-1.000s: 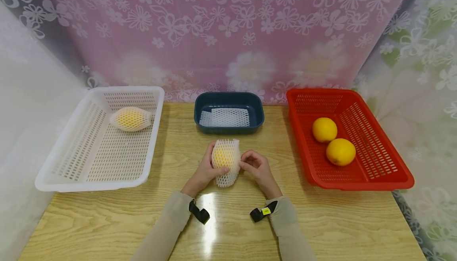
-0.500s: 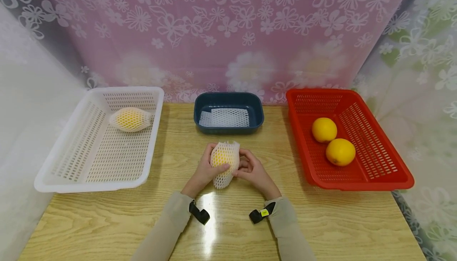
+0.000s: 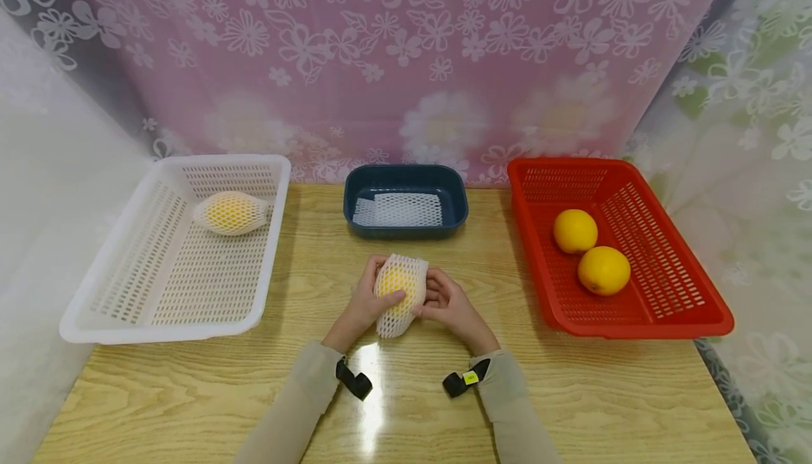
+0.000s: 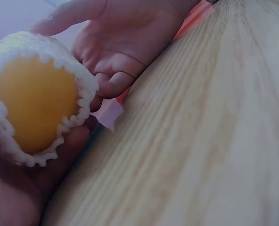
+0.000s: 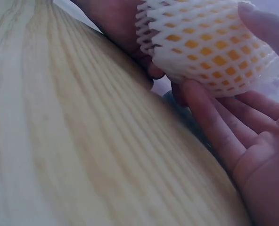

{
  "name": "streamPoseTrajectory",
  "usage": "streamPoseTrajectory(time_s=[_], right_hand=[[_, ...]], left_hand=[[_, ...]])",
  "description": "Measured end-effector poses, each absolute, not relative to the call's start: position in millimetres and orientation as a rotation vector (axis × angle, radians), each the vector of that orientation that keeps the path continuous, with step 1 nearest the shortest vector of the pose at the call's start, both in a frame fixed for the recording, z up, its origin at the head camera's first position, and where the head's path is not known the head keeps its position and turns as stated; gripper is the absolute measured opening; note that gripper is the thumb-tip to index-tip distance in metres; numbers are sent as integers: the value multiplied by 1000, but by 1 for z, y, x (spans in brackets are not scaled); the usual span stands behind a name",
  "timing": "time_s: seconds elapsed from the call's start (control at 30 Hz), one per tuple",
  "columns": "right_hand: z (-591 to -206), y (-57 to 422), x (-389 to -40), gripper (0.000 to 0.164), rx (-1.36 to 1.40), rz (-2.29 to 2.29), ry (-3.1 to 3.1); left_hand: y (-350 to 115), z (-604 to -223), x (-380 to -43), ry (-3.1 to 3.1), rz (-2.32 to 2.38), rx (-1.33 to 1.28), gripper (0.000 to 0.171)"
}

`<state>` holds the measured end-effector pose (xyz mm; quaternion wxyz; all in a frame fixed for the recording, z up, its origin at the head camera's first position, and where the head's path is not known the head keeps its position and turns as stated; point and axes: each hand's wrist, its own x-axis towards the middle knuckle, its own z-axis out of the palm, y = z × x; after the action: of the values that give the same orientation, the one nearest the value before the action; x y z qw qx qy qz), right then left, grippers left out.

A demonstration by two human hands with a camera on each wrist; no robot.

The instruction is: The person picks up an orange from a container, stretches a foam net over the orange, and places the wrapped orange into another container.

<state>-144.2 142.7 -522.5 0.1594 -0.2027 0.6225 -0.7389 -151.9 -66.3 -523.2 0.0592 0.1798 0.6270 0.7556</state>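
Observation:
In the head view an orange in a white foam net sleeve (image 3: 404, 277) is held over the table, in front of the blue tray. My left hand (image 3: 366, 300) grips it from the left, thumb across the near side. On the other side my right hand (image 3: 452, 303) holds the sleeve between thumb and fingers. Through the sleeve's open end, the left wrist view shows the bare skin of the orange (image 4: 38, 103). Seen from the right wrist, the net (image 5: 210, 52) is stretched over the fruit, with right fingers (image 5: 215, 122) beneath and the thumb above.
A blue tray (image 3: 406, 232) with flat foam net sleeves (image 3: 408, 209) stands behind the hands. At left, a white basket (image 3: 269, 252) contains one netted orange (image 3: 231, 213). Two bare oranges (image 3: 604, 271) lie in the red basket (image 3: 539, 273) at right.
My right hand has gone from pinching the sleeve's right edge to holding the side of the wrapped orange. The sleeve now tilts, its top leaning right. The left hand keeps its grip.

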Motion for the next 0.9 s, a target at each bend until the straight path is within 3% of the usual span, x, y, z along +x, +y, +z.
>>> streamPoseTrajectory(time_s=[0.37, 0.63, 0.77, 0.9], right_hand=[[-521, 143, -144, 76, -570, -2107, 1752], [-523, 143, -144, 82, -558, -2108, 1737], [-524, 143, -144, 84, -553, -2119, 1747], [-524, 144, -144, 87, -539, -2129, 1763]], left_hand=[[-66, -524, -153, 1814, 2330, 627, 67], [-69, -525, -153, 1852, 2263, 640, 74], [-70, -519, -152, 1915, 2178, 700, 64], [-70, -504, -149, 2013, 2057, 759, 71]])
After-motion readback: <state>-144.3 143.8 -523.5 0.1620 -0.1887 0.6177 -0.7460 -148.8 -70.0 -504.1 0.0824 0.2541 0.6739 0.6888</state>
